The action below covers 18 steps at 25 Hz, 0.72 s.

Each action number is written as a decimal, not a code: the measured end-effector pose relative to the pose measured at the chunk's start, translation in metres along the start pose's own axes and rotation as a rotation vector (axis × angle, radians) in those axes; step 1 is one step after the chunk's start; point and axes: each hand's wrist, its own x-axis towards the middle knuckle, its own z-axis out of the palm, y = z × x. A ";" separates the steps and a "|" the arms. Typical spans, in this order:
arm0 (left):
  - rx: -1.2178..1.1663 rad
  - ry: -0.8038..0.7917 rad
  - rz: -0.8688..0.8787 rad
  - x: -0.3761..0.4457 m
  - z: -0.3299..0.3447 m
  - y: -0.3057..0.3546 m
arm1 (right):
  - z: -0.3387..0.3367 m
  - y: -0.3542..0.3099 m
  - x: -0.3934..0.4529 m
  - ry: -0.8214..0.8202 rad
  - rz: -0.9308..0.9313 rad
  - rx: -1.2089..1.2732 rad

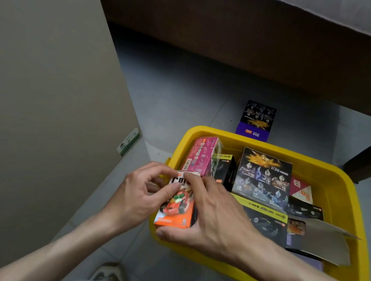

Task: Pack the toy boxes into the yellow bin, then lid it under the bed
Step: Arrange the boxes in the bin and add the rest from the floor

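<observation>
We have the orange toy box (175,207) in both hands at the near left corner of the yellow bin (332,184), held just above or against the rim, so it is not yet packed. Our left hand (140,196) pinches its upper left edge between thumb and curled fingers, while our right hand (213,219) wraps it from the right, fingers over the top end and thumb under the bottom end. Inside the bin several boxes already lie: a pink box (202,155) along the far left wall, a black box (225,170) beside it, a large dark box printed with figures (263,176) in the middle, a red and white box (301,189) to its right, and more dark boxes (265,224) nearer to us, one with an open grey flap (323,240). We judge the packing well under way but not finished, since a purple and black box (256,120) stands on the tiled floor (187,92) just beyond the far rim, outside the bin. We see no lid anywhere, so lidding is still ahead, as is sliding the bin under the bed (244,29), whose brown frame runs across the far side with a leg at the right. A beige wall panel (33,69) fills the left, and a shoe (109,273) shows at the near edge.
</observation>
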 end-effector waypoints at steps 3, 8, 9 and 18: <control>0.222 -0.068 0.139 0.005 0.002 -0.009 | 0.002 0.002 0.000 0.051 0.036 -0.238; 0.255 -0.339 0.116 0.006 -0.013 -0.024 | 0.008 0.006 0.001 0.136 -0.064 -0.369; 0.273 -0.380 0.126 0.006 -0.017 -0.025 | 0.008 0.006 0.001 0.143 -0.089 -0.367; 0.477 -0.321 0.276 -0.001 -0.015 -0.025 | 0.005 0.017 -0.010 0.027 -0.265 -0.386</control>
